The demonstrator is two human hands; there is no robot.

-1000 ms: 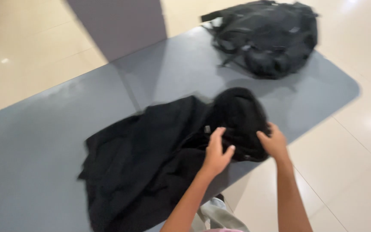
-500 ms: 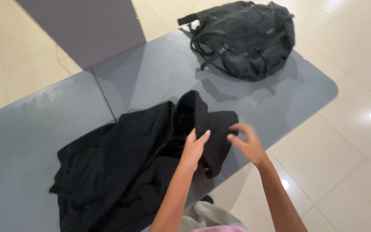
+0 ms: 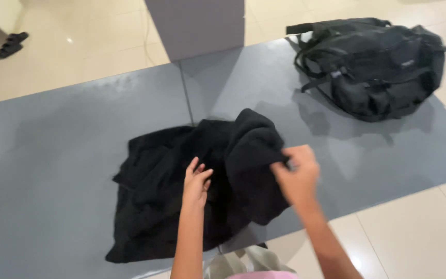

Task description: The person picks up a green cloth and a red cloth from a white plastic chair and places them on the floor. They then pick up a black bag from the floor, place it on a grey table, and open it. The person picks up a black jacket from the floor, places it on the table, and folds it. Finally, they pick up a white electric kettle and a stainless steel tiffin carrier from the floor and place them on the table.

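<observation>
A crumpled black garment (image 3: 161, 181) lies on a grey table (image 3: 52, 155), near its front edge. My left hand (image 3: 196, 182) rests flat on the middle of the cloth, fingers slightly apart. My right hand (image 3: 298, 173) pinches the garment's right edge and lifts a fold of it. A black backpack (image 3: 378, 64) lies on its side at the table's far right, apart from both hands.
A grey pillar (image 3: 197, 23) stands behind the table. Cream floor tiles (image 3: 403, 237) surround it. A dark sandal (image 3: 10, 44) lies on the floor at the top left. The table's front edge runs just below my forearms.
The view has swung, so the backpack now sits further right. My right hand has taken hold of the garment's edge, and my left hand has moved left onto the cloth.
</observation>
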